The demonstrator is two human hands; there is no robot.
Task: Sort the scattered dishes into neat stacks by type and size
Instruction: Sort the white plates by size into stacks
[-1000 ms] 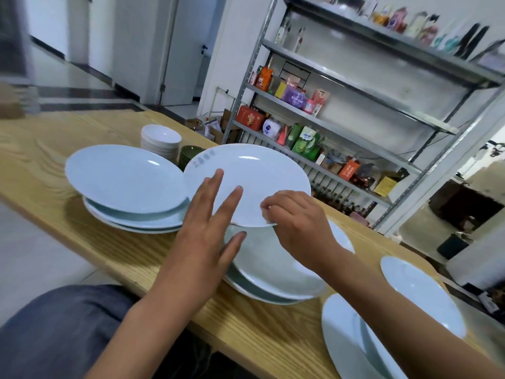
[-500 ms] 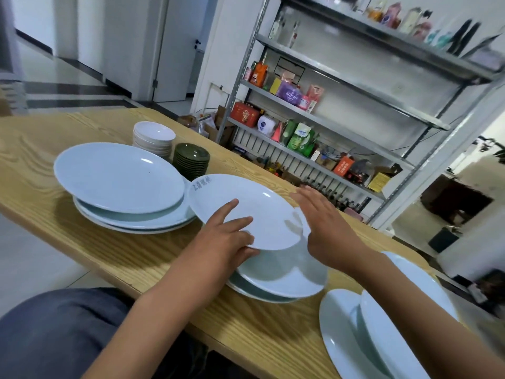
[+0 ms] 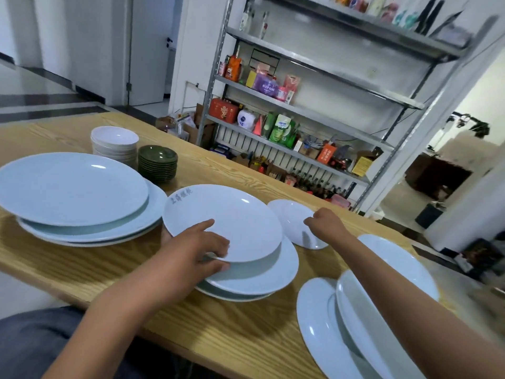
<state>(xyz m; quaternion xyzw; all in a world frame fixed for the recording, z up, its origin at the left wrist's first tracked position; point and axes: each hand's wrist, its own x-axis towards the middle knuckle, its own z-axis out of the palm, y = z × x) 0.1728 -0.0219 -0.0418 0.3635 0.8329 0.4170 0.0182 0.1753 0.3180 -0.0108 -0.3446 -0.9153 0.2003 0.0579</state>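
Observation:
A white plate with grey lettering (image 3: 226, 214) lies on top of the middle stack of plates (image 3: 262, 280). My left hand (image 3: 196, 250) holds its near rim, thumb on top and fingers curled under the edge. To the right, a small white plate (image 3: 292, 217) lies on the wooden table (image 3: 109, 269), and my right hand (image 3: 326, 228) pinches its right rim. A stack of large plates (image 3: 73, 187) sits at the left. Behind it stand stacked white bowls (image 3: 114, 143) and stacked dark green dishes (image 3: 157, 162). More large plates (image 3: 382, 296) overlap at the right under my forearm.
A metal shelf rack (image 3: 300, 110) full of packets and bottles stands just beyond the table's far edge. The near table edge runs across my lap. A doorway and tiled floor lie at the far left.
The lettered plate has come down onto the middle stack under my left hand. My right hand has let go of it and moved right to the small plate.

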